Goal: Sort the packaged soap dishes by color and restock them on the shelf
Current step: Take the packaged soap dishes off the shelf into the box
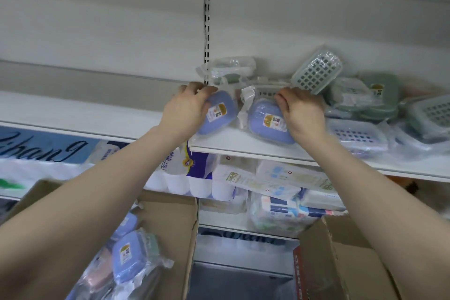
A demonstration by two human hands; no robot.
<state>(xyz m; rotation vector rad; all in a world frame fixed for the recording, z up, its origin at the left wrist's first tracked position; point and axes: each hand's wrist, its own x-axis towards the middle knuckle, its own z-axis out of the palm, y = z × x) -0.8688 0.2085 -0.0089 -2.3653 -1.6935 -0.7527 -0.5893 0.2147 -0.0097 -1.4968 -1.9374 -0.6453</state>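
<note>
Your left hand [188, 107] gripped one blue oval plastic-wrapped soap dish [220, 114], tilted on the white shelf [255, 147]; right hand [300, 111] curled over a second blue wrapped dish [266, 122] just beside it, prob. grouping blues apart from the green wrapped dishes [365, 97] w/ more stock in the cardboard box [170, 214].

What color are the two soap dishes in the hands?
Blue, this one and this one, seen in the head view.
</note>
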